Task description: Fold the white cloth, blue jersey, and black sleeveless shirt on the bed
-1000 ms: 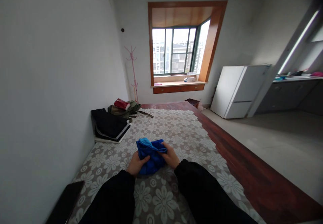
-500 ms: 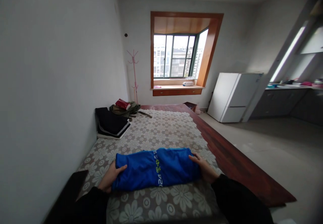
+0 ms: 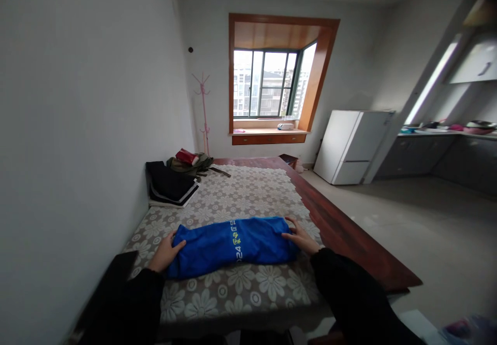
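Observation:
A blue garment (image 3: 232, 245) with yellow-green lettering lies spread lengthwise on a flower-patterned cloth (image 3: 248, 200) that covers a red-brown wooden platform. My left hand (image 3: 165, 254) grips its left end, fingers curled onto the fabric. My right hand (image 3: 301, 238) rests on its right end with the fingers laid over the edge. Both arms wear black sleeves.
A stack of folded dark clothes (image 3: 169, 185) and an olive bag with a red item (image 3: 190, 161) lie at the far left by the wall. A dark flat object (image 3: 111, 288) sits near my left arm. A white fridge (image 3: 349, 145) stands right, a pink coat stand (image 3: 202, 109) by the window.
A second ago the blue garment was bunched between my hands held close together. My hands moved apart and it now lies stretched out flat on the cloth.

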Action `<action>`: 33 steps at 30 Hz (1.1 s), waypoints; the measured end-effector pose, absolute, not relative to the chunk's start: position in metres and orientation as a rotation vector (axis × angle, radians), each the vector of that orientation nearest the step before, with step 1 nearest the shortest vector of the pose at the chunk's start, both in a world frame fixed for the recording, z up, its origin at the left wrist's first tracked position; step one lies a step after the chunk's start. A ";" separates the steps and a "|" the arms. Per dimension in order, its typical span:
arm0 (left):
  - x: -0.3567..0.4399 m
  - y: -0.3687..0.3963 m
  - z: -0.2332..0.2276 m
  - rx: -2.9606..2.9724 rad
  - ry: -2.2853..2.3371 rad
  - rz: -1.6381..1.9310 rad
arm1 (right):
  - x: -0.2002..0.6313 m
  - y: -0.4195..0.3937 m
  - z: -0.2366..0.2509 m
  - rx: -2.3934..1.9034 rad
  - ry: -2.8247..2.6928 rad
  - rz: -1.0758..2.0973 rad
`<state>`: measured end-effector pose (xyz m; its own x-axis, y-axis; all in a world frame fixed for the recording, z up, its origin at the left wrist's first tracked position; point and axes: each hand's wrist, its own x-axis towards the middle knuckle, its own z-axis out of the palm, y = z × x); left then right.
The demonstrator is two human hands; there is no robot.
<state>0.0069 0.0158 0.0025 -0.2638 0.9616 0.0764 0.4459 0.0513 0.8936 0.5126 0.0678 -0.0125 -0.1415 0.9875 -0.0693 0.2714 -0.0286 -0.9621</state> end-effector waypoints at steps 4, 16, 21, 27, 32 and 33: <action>0.015 0.024 0.002 1.462 1.757 1.173 | 0.499 0.076 -0.009 -1.354 -1.717 0.933; 0.004 -0.004 0.008 1.458 1.592 1.156 | 0.539 0.056 -0.015 -1.352 -1.877 1.097; 0.006 0.005 0.014 1.454 1.572 1.149 | 0.529 0.063 -0.007 -1.328 -1.782 1.168; 0.000 0.026 0.047 1.667 1.631 1.225 | 0.532 0.075 0.027 -1.228 -1.719 1.155; -0.003 0.064 0.049 1.743 1.755 1.146 | 0.533 0.111 0.025 -1.401 -1.841 0.889; -0.002 0.070 0.044 1.748 1.783 1.111 | 0.532 0.117 0.019 -1.466 -1.908 0.838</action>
